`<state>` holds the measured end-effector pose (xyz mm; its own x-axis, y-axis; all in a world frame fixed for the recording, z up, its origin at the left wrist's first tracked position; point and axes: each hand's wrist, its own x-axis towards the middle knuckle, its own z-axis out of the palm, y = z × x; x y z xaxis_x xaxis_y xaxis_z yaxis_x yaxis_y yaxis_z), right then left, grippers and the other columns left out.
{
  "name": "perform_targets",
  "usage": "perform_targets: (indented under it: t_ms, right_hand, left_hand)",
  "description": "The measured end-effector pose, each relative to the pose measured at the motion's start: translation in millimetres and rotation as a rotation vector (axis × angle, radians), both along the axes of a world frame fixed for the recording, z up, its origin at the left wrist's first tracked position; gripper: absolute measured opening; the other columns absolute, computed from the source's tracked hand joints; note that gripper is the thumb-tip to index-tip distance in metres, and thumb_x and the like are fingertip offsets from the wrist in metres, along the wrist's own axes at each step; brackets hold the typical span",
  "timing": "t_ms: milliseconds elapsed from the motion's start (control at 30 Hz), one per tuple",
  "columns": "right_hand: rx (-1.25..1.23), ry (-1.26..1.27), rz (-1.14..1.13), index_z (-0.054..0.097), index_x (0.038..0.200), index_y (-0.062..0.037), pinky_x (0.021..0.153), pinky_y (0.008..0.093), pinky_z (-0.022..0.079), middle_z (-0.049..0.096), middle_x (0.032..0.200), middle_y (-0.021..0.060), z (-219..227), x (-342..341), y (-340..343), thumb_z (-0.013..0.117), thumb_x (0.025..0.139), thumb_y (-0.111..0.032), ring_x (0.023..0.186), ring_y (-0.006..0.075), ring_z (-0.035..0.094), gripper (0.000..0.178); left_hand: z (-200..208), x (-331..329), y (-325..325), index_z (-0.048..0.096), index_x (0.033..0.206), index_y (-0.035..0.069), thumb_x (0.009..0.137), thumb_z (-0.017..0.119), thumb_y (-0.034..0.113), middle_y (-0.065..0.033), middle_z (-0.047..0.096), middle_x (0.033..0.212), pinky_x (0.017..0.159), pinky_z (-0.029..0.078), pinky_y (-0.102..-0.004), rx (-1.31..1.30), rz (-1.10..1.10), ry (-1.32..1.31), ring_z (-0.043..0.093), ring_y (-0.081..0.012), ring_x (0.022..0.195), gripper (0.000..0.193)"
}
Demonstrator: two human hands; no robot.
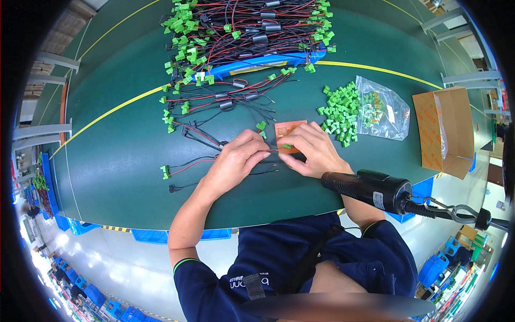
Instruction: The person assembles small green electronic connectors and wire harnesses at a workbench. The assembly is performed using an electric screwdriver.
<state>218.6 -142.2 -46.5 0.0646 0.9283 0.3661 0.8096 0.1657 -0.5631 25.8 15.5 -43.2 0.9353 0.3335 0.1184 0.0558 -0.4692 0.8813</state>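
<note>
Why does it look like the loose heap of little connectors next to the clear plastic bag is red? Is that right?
Not quite: in the head view the loose connectors heaped beside the clear plastic bag are green, not red. Red appears only on some wires lying farther left on the green table.

A heap of loose green connectors (339,111) is seen just right of the hands on the green desk (118,161), with a clear plastic bag (383,107) beside it. An open cardboard box (445,131) is set farther right. A large pile of finished wire harnesses (247,32) is stacked well beyond the hands. A black powered screwdriver (375,190) is hung near, lower right.
</note>
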Motion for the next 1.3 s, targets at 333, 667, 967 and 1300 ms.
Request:
perform_targets:
  t_ms: [333,667,967,1300]
  right_hand:
    - [0.046,0.193,0.018,0.07,0.115,-0.0084,0.086,0.0406,0.058,0.073,0.11,0.0088,-17.2,10.8,-1.4,0.078,0.085,-0.002,0.102,0.0322,0.07,0.032]
    - [-0.019,0.196,0.003,0.072,0.109,-0.0071,0.084,0.0389,0.059,0.074,0.108,0.0088,-11.5,2.3,-1.2,0.08,0.085,-0.003,0.099,0.0293,0.072,0.025]
    - [-0.031,0.201,-0.023,0.071,0.104,-0.0066,0.081,0.0377,0.059,0.075,0.106,0.0075,-14.4,-1.9,-1.3,0.084,0.083,-0.007,0.096,0.028,0.073,0.025]
    - [-0.007,0.018,-0.002,0.073,0.097,-0.007,0.075,0.0403,0.052,0.068,0.097,0.0045,-7.8,-0.5,-1.8,0.084,0.078,-0.005,0.089,0.0284,0.067,0.023]
  left_hand:
    - [-0.3,0.2,-6.2,0.071,0.1,-0.001,0.095,0.073,0.006,-0.0109,0.065,0.102,0.073,0.055,-0.0357,0.053,0.005,0.019,0.067,-0.0256,0.084,0.009]
    - [-6.8,0.7,-7.3,0.074,0.097,-0.001,0.092,0.075,0.006,-0.0079,0.066,0.097,0.065,0.054,-0.0317,-0.003,0.068,-0.037,0.065,-0.0182,0.075,0.008]
    - [-10.3,1.9,-6.7,0.073,0.099,0.0,0.092,0.075,0.005,-0.01,0.065,0.099,0.071,0.055,-0.0347,0.1,0.034,-0.075,0.067,-0.0249,0.082,0.009]
    - [-9.3,8.2,-7.6,0.07,0.093,0.003,0.091,0.074,0.009,-0.0086,0.064,0.094,0.077,0.046,-0.0392,0.311,-0.046,0.023,0.063,-0.0287,0.084,0.007]
